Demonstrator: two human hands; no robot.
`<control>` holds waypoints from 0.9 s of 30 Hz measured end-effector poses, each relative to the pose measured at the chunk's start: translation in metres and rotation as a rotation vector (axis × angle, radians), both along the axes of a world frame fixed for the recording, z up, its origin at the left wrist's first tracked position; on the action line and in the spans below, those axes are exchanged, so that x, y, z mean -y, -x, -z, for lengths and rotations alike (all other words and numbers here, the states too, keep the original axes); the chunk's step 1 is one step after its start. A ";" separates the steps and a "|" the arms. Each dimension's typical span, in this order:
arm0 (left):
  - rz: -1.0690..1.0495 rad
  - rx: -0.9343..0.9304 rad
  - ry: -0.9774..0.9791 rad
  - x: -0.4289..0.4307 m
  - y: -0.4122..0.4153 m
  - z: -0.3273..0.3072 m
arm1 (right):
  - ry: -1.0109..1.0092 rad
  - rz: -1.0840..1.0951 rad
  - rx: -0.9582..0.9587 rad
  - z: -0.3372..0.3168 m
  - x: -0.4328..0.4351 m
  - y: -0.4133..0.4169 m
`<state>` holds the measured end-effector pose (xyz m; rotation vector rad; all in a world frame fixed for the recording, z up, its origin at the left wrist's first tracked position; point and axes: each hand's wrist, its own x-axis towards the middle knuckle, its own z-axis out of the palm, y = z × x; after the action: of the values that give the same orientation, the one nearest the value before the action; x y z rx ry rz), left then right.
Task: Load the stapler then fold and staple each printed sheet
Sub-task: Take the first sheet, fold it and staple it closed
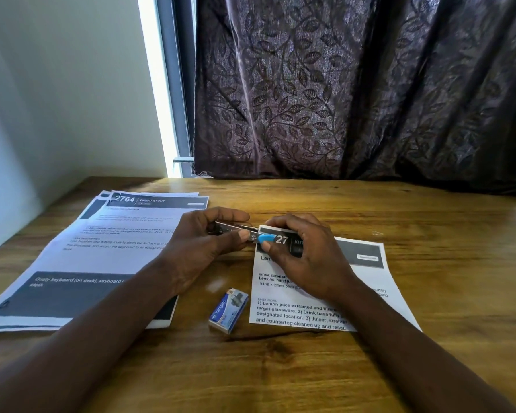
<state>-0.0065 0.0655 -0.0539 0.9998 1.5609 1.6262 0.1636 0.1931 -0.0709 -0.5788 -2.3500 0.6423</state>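
Stapler [236, 231], a slim dark metal one with a bright blue plastic tip, was held just above the wooden surface [280, 368], beyond the small blue and white cardboard staple box [228, 311] and between the two hands. In the head view the left hand [197, 248] gripped its dark body, the thumb on the near side and the fingers curled over the far side. The right hand [304, 257] met it from the other end, with thumb and forefinger pinching the blue tip and the other fingers curled loosely.

The staple box lay flat on the surface, near the person and between the two forearms. To the right of the box lay a single white printed sheet [370, 281] with a dark header band; the right hand rested over its upper left part, and the blue tip sat over that corner. Whether the sheet was folded could not be told. To the left of the box lay a loose stack of printed sheets [102, 248], partly under the left forearm. Far beyond the box hung a dark purple curtain with a leaf pattern [355, 84], and a pale wall [57, 99] stood beyond it to the left.
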 end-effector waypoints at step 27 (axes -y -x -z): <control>-0.261 -0.719 -0.028 0.002 0.023 0.004 | 0.183 -0.025 -0.128 -0.002 -0.007 0.001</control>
<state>-0.0299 0.0634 -0.0576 1.5626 2.2130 1.5368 0.1624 0.2000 -0.0692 -0.5708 -2.1964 0.8869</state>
